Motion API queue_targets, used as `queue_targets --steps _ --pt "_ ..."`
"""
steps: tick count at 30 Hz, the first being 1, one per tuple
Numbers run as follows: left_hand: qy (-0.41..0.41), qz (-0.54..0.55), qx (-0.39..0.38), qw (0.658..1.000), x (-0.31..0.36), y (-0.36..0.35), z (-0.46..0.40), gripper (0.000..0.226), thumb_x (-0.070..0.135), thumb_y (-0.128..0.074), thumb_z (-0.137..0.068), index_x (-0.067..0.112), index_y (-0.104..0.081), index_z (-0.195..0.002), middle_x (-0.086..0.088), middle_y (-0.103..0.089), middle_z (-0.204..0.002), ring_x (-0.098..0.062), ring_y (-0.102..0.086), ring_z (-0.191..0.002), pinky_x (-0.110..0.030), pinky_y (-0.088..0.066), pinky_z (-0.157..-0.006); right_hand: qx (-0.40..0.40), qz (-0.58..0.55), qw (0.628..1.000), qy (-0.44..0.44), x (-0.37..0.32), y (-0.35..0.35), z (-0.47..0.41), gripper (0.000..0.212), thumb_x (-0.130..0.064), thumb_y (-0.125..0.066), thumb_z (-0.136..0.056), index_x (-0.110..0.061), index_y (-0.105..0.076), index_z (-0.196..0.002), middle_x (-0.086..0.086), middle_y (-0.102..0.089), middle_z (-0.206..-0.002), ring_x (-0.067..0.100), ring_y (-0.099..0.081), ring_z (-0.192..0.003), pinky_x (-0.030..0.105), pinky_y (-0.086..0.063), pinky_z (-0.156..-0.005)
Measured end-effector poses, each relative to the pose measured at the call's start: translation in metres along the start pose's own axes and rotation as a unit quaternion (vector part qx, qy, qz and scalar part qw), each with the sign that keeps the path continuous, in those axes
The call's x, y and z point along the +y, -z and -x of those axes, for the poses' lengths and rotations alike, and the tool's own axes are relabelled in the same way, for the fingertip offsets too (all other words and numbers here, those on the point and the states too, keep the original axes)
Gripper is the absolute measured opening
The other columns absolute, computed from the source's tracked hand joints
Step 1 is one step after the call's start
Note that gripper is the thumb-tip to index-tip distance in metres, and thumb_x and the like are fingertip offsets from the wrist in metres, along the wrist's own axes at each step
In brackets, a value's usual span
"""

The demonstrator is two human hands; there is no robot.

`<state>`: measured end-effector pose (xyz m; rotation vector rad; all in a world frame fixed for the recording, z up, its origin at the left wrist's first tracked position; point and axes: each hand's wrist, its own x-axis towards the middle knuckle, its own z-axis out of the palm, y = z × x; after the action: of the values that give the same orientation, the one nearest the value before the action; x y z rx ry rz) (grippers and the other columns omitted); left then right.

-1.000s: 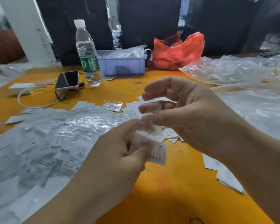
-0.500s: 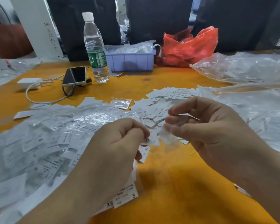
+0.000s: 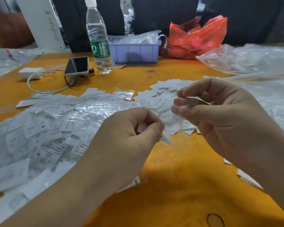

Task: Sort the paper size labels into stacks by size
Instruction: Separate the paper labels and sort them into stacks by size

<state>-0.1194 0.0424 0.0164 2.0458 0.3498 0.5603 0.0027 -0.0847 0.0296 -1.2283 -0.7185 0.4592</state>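
1. Nearest, the left hand point(image 3: 131, 136) pinches a white label point(image 3: 166, 138) between curled thumb and fingers, above the table point(image 3: 179, 185).
2. Just beyond, the right hand point(image 3: 220, 118) pinches a clear sleeve point(image 3: 193, 100).
3. Loose labels point(image 3: 161, 97) lie behind the hands; a larger pile point(image 3: 52, 128) spreads left.
4. Farthest stand a bottle point(image 3: 98, 38), a tray point(image 3: 134, 52) and a red bag point(image 3: 195, 36).

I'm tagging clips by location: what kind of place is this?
Probably a garment packing workbench: loose white paper size labels cover an orange table, with clear plastic bags and a lilac plastic bin.
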Motion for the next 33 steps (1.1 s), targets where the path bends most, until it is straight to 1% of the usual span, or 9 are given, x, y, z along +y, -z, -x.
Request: queue_targets --steps 4,9,13,19,23,26,29,31,33 --pt "-0.004 0.002 0.004 1.0 -0.0038 0.0045 -0.0021 0.013 0.033 -0.066 -0.089 0.03 -0.07 -0.078 0.006 -0.066 -0.062 -0.004 -0.058 -0.049 -0.018 -0.046 -0.048 -0.032 -0.024 0.999 -0.025 0.0014 0.0031 -0.0038 0.024 -0.002 -0.076 -0.06 -0.019 -0.072 -0.077 0.004 -0.07 -0.08 0.019 -0.071 -0.078 0.034 -0.059 -0.076" --pt "0.0 -0.003 0.0 1.0 -0.0005 0.0037 -0.0004 0.019 0.048 -0.058 -0.075 0.032 -0.068 -0.078 -0.009 -0.062 -0.06 -0.031 -0.058 -0.056 -0.036 -0.045 -0.047 -0.093 0.034 0.992 -0.078 0.0044 -0.0015 -0.001 0.036 -0.024 -0.073 -0.068 -0.017 -0.064 -0.102 0.006 -0.069 -0.08 0.016 -0.066 -0.069 0.03 -0.055 -0.059" --pt "-0.009 -0.003 0.016 1.0 -0.0014 0.0043 -0.0003 0.019 0.049 -0.06 -0.074 0.033 -0.068 -0.077 -0.01 -0.062 -0.061 -0.029 -0.058 -0.056 -0.04 -0.046 -0.049 -0.123 0.097 0.985 -0.07 0.0049 0.0002 0.0003 0.034 -0.014 -0.073 -0.067 -0.018 -0.065 -0.1 0.003 -0.065 -0.072 0.014 -0.06 -0.06 0.024 -0.048 -0.053" --pt "0.005 -0.011 0.047 0.999 -0.004 0.0098 -0.001 0.019 0.05 -0.058 -0.073 0.035 -0.068 -0.078 0.004 -0.067 -0.062 -0.022 -0.062 -0.056 -0.043 -0.052 -0.055 -0.082 0.101 0.99 -0.056 0.0009 0.004 -0.0028 0.035 0.009 -0.072 -0.075 -0.012 -0.065 -0.102 0.003 -0.068 -0.069 0.013 -0.059 -0.057 0.023 -0.048 -0.051" --pt "-0.008 -0.006 0.04 0.999 -0.0035 0.0107 -0.0016 0.025 0.055 -0.057 -0.073 0.032 -0.067 -0.077 0.006 -0.066 -0.061 -0.012 -0.06 -0.053 -0.032 -0.051 -0.049 -0.07 0.09 0.992 -0.051 -0.0022 0.0036 -0.0035 0.036 0.003 -0.073 -0.075 -0.015 -0.064 -0.105 0.005 -0.069 -0.07 0.013 -0.06 -0.061 0.022 -0.049 -0.053" --pt "-0.019 0.007 0.041 0.999 -0.0029 0.0107 -0.0025 0.03 0.061 -0.057 -0.073 0.034 -0.068 -0.078 0.013 -0.065 -0.061 -0.002 -0.061 -0.056 -0.02 -0.046 -0.052 -0.104 0.109 0.988 -0.043 -0.0024 0.0015 -0.0011 0.051 -0.005 -0.083 -0.063 -0.017 -0.061 -0.108 0.006 -0.069 -0.069 0.015 -0.06 -0.062 0.023 -0.048 -0.054" --pt "-0.024 0.006 0.029 0.999 -0.003 0.0086 -0.0017 0.02 0.05 -0.061 -0.076 0.032 -0.069 -0.077 0.005 -0.066 -0.062 -0.008 -0.06 -0.052 -0.024 -0.05 -0.049 -0.117 0.083 0.989 -0.033 -0.0003 -0.0018 0.0017 0.05 -0.006 -0.075 -0.062 -0.016 -0.061 -0.109 0.005 -0.066 -0.065 0.015 -0.058 -0.06 0.022 -0.046 -0.053" --pt "-0.028 0.014 0.016 0.999 -0.0025 0.0061 -0.0012 0.017 0.045 -0.062 -0.077 0.029 -0.069 -0.076 -0.005 -0.063 -0.061 -0.025 -0.059 -0.055 -0.04 -0.051 -0.053 -0.092 0.064 0.994 -0.014 -0.0007 -0.002 0.0016 0.048 -0.007 -0.073 -0.063 -0.014 -0.062 -0.108 0.004 -0.065 -0.064 0.014 -0.057 -0.057 0.021 -0.046 -0.051" --pt "-0.03 0.028 0.006 0.999 -0.0008 0.0049 -0.0004 0.018 0.044 -0.063 -0.076 0.027 -0.069 -0.077 -0.01 -0.062 -0.063 -0.033 -0.058 -0.059 -0.048 -0.049 -0.056 -0.054 0.041 0.998 0.002 -0.0026 -0.0002 0.0002 0.046 -0.008 -0.073 -0.062 -0.014 -0.061 -0.107 0.003 -0.065 -0.064 0.012 -0.057 -0.054 0.02 -0.046 -0.05"
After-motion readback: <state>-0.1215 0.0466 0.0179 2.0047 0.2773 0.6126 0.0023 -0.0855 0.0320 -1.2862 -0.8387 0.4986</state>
